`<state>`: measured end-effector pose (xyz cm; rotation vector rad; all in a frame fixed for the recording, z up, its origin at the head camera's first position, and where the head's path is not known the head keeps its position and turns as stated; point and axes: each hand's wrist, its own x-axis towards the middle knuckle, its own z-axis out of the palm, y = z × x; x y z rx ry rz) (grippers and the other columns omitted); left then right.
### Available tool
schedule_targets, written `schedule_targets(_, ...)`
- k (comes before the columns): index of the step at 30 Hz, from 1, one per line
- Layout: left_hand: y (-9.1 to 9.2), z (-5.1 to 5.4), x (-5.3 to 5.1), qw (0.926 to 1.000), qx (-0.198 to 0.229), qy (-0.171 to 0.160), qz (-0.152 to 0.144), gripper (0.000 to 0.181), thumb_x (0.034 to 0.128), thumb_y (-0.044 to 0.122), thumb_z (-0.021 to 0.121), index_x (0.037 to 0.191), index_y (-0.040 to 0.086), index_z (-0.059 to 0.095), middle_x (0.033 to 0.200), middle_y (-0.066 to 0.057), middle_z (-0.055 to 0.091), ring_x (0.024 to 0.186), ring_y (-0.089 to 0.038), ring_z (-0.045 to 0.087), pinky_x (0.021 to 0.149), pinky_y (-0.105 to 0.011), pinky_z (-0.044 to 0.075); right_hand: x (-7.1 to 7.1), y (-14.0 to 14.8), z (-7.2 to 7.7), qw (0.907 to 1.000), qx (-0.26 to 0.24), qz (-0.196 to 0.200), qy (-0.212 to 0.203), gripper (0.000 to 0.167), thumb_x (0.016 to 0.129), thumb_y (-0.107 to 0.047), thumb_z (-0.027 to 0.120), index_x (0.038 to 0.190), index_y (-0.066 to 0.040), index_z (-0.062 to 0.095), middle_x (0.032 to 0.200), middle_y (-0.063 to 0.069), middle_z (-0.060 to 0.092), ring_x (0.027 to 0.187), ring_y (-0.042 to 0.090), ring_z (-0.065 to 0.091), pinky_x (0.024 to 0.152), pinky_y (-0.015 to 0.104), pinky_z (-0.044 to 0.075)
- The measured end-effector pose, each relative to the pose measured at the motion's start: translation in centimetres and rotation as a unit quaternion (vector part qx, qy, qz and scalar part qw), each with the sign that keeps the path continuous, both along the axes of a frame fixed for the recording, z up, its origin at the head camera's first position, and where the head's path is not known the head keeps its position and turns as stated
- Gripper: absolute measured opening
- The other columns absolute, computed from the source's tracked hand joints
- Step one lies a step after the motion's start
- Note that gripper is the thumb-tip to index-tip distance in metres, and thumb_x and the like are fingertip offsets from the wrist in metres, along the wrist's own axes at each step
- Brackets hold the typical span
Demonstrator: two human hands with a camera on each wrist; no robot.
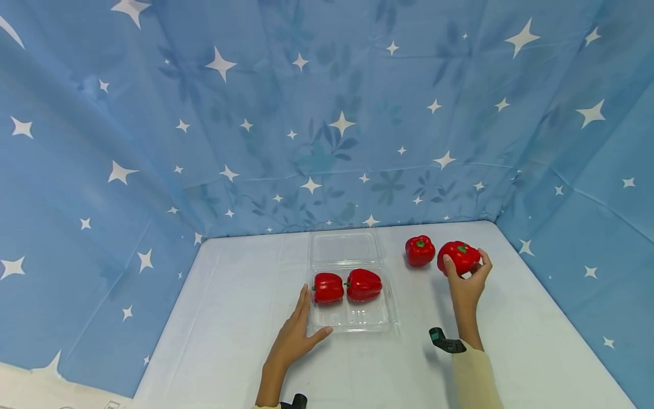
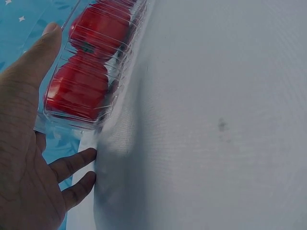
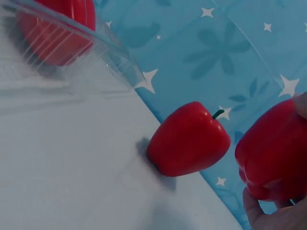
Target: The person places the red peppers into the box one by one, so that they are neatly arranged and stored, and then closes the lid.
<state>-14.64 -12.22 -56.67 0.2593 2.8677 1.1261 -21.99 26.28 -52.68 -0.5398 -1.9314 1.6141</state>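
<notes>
My right hand grips a red bell pepper between thumb and fingers; in the right wrist view this pepper shows at the right edge. Just left of it, another red bell pepper stands on the table. A clear plastic clamshell container lies with its lid folded back. Two red bell peppers, a left one and a right one, lie side by side in its base. My left hand, fingers extended, rests at the container's front left corner.
The white table reaches back to a blue curtain with white stars, which also hangs along both sides. Dark wrist straps with devices sit on the wrists.
</notes>
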Motion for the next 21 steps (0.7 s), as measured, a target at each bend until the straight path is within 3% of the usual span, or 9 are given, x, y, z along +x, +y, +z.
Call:
schedule_targets(9,0.0,-0.2,-0.1,1.0,-0.003,-0.001,-0.004,0.104,0.0806,0.066,0.064,0.158,0.025,0.008,0.165,0.012,0.002,0.149,-0.027,0.026,0.106,-0.064,0.038,0.2,-1.2,0.6,0.9983,-0.017,0.055,-0.007,0.084,0.085,-0.034,0.076,0.149,-0.019,0.022,0.152,0.001,0.034,0.141,0.021,0.031,0.107,0.047,0.045)
schedule_targets(14,-0.1,-0.2,-0.1,1.0,-0.001,0.003,-0.004,0.104,0.0806,0.066,0.064,0.158,0.025,0.008,0.165,0.012,0.002,0.149,-0.028,0.027,0.106,-0.063,0.039,0.1,-1.5,1.0,0.9948,-0.031,0.091,-0.035,0.087,0.084,-0.033,0.077,0.146,-0.021,0.017,0.155,0.002,0.028,0.144,0.023,0.026,0.106,0.041,0.046)
schedule_targets(21,0.0,-0.2,-0.1,1.0,0.001,0.006,-0.004,0.105,0.0805,0.065,0.064,0.159,0.025,0.008,0.165,0.011,0.003,0.148,-0.029,0.027,0.105,-0.062,0.04,0.5,-2.3,1.4,0.9855,-0.047,0.16,-0.031,0.081,0.087,-0.021,0.074,0.144,-0.017,0.017,0.152,0.008,0.031,0.14,0.026,0.03,0.079,0.005,0.049)
